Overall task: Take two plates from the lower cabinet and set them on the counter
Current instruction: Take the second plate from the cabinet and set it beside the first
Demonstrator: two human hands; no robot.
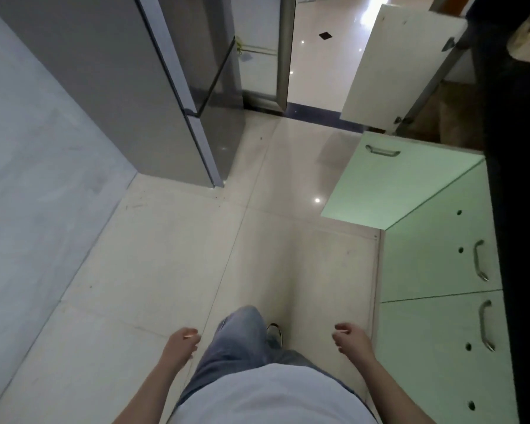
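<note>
Lower cabinet [435, 270] runs along the right edge of the frame, up and right of both hands. Green door [392, 185] hangs open at centre right, white door [401, 65] open at upper right. Right hand [351, 336] is nearer; left hand [182, 339] is further off, lower centre. Both loosely curled, holding nothing. Plates not visible; presumably inside. Dark counter [520, 209] on the far right.

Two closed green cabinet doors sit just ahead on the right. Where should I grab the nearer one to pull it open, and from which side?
Judging from its pose, take the nearer closed door by its metal bar handle. The handle runs vertically near the door's top edge, below the dark counter. Bring the right hand, now empty, from the floor side, hook the fingers behind the bar, and pull outward.
</note>
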